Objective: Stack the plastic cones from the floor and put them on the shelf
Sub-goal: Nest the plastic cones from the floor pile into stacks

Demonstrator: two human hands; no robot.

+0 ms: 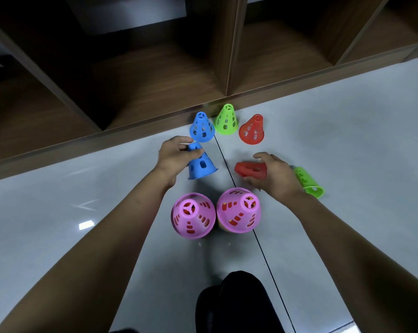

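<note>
Bright cones on pale grey.
The far blue cone (202, 127), near blue cone (202, 165), far green cone (226, 120), near green cone (308, 182), far red cone (252, 129) and near red cone (248, 168) are pierced with rows of holes; the left pink stack (193, 216) and right pink stack (238, 211) show red through slots — the floor (347, 116) is glossy grey with a dark seam (263, 246), the shelf (155, 75) brown wood-grain.

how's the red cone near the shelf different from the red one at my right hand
The far red cone stands upright on its wide base; the near red cone is tipped on its side. Nothing touches the far red cone, while the right hand grips the near red cone. Both are red plastic with holes through the walls.
</note>
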